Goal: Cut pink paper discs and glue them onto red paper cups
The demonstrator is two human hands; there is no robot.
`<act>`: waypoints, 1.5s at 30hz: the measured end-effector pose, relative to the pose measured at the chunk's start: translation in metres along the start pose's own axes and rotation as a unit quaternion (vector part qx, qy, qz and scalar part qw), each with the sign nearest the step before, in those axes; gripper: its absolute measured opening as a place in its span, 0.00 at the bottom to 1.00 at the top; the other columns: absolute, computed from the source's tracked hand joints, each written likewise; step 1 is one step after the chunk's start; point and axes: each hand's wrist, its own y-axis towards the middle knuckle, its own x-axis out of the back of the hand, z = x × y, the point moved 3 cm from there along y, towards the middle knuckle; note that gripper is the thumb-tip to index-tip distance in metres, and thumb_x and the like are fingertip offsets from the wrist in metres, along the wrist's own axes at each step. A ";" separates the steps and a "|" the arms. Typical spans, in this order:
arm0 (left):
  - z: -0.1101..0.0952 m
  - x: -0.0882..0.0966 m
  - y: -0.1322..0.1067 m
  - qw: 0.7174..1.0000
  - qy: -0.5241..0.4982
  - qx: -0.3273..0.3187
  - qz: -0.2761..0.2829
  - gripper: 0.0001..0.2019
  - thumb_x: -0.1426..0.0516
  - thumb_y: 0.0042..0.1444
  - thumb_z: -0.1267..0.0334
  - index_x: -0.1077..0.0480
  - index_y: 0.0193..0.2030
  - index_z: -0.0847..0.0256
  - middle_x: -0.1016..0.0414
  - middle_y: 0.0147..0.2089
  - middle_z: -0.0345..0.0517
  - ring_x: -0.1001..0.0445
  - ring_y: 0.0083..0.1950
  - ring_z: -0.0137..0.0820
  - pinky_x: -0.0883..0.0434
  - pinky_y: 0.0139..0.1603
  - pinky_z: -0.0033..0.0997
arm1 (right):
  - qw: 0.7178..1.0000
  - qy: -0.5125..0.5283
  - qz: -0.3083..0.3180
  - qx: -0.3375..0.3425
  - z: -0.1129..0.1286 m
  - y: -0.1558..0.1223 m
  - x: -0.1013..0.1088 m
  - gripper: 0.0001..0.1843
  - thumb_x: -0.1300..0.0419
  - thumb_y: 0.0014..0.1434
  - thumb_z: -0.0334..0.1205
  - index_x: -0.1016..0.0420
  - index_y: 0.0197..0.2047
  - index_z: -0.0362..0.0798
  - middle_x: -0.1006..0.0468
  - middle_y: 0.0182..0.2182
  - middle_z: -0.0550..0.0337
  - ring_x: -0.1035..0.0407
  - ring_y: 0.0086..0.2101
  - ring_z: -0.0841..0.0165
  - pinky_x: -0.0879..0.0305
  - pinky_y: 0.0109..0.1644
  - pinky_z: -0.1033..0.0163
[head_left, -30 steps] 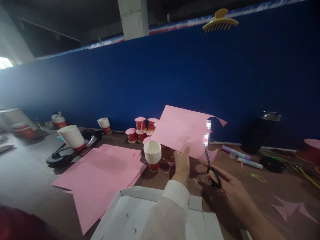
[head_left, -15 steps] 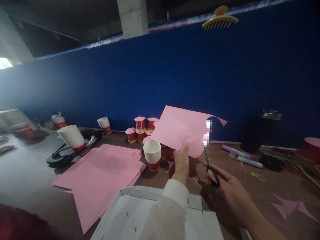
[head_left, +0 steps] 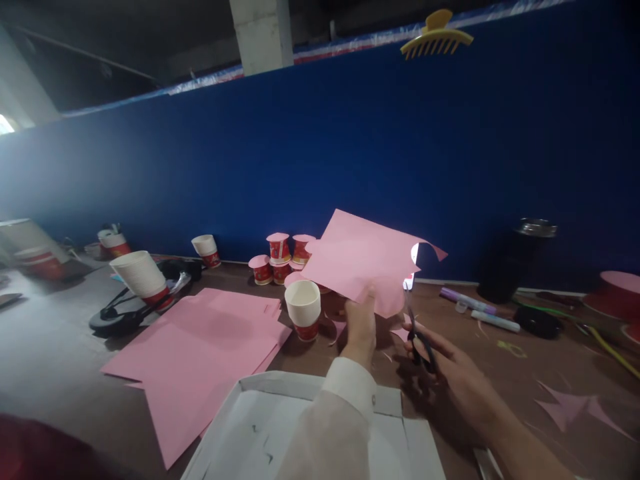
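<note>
Pinched at its lower edge by my left hand, a pink paper sheet is held up in front of the blue partition. A curved cut runs along its right side, leaving a thin curled strip at the upper right. My right hand has its fingers in the handles of a pair of black-handled scissors. The scissors point upward, with their tips beside the sheet's lower right edge. Just left of my left hand stands a white and red paper cup.
Pink sheets are piled on the left, near a white box lid in front. Small red cups with pink tops are stacked behind. Markers, a dark bottle and pink scraps lie to the right.
The scissors have moved slightly down and away from the sheet's cut edge. A pink scrap now shows beside the scissors, below the sheet. The sheet has tilted slightly.
</note>
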 end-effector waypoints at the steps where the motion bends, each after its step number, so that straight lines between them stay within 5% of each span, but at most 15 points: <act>1: 0.000 -0.001 0.000 1.000 -0.013 -0.004 0.004 0.22 0.27 0.50 0.55 0.21 0.47 0.68 0.17 0.55 0.61 0.20 0.59 0.47 0.26 0.65 0.45 | 1.000 -0.001 -0.007 -0.012 0.000 0.000 0.000 0.31 0.22 0.47 0.49 0.20 0.55 0.61 0.20 0.31 0.64 0.24 0.28 0.68 0.29 0.29 0.66; 12: 0.004 -0.002 0.000 0.996 -0.078 0.033 0.038 0.27 0.25 0.42 0.54 0.20 0.46 0.69 0.15 0.48 0.59 0.18 0.54 0.48 0.26 0.62 0.49 | 0.999 -0.002 0.000 -0.043 -0.002 0.003 0.002 0.28 0.22 0.47 0.50 0.22 0.52 0.60 0.22 0.32 0.66 0.27 0.29 0.72 0.33 0.29 0.70; 18: 0.015 -0.001 -0.001 0.996 -0.044 0.055 0.049 0.23 0.25 0.41 0.59 0.21 0.43 0.70 0.15 0.43 0.58 0.17 0.48 0.45 0.24 0.59 0.47 | 0.997 -0.023 -0.008 -0.077 -0.005 0.013 0.014 0.23 0.26 0.52 0.59 0.23 0.47 0.60 0.24 0.34 0.68 0.29 0.29 0.72 0.33 0.29 0.67; 25: 0.024 0.009 0.003 0.998 0.013 0.048 0.024 0.22 0.26 0.40 0.57 0.21 0.40 0.68 0.15 0.44 0.58 0.17 0.48 0.47 0.25 0.59 0.52 | 0.998 -0.022 0.019 -0.053 -0.008 0.031 0.032 0.24 0.27 0.53 0.55 0.24 0.51 0.58 0.22 0.34 0.64 0.28 0.29 0.69 0.30 0.29 0.65; 36: 0.022 0.017 -0.003 0.995 0.021 0.097 0.023 0.24 0.26 0.35 0.58 0.21 0.39 0.69 0.16 0.39 0.57 0.17 0.44 0.49 0.23 0.54 0.53 | 0.998 0.002 0.026 -0.062 -0.005 0.021 0.021 0.19 0.26 0.53 0.54 0.24 0.40 0.52 0.25 0.29 0.65 0.34 0.24 0.75 0.33 0.28 0.68; 45: 0.020 0.017 -0.007 0.993 0.016 0.117 0.021 0.24 0.27 0.35 0.58 0.20 0.39 0.69 0.15 0.39 0.58 0.16 0.46 0.51 0.22 0.55 0.53 | 0.999 0.034 0.001 -0.041 -0.004 0.018 0.018 0.19 0.24 0.51 0.51 0.23 0.41 0.52 0.25 0.29 0.66 0.38 0.21 0.79 0.35 0.26 0.71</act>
